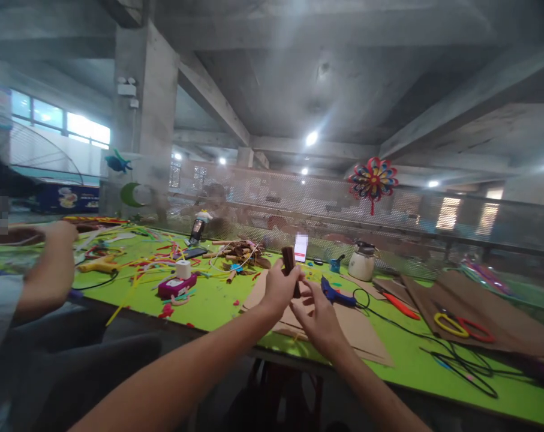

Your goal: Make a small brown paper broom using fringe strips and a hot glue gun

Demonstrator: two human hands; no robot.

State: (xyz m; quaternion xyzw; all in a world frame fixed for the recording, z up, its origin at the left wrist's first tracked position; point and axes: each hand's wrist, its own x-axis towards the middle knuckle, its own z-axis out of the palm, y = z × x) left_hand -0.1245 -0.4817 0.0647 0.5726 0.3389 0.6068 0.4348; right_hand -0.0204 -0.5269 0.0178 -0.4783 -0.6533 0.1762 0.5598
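My left hand (278, 288) is closed around a small dark brown roll (289, 262) and holds it upright above the table's near edge. My right hand (316, 315) sits just below and right of it, fingers curled, its fingertips touching the lower part of the roll. Under both hands a brown cardboard sheet (361, 333) lies on the green table (218, 303). A blue glue gun (337, 294) rests on the table just right of my hands.
Another person's arm (47, 270) reaches over the table at the left. Coloured strips, a yellow glue gun (96, 264), a pink box with a tape roll (178, 282), scissors (463, 327), black cables (460, 363) and a white jar (361, 264) lie about. A mesh fence runs behind.
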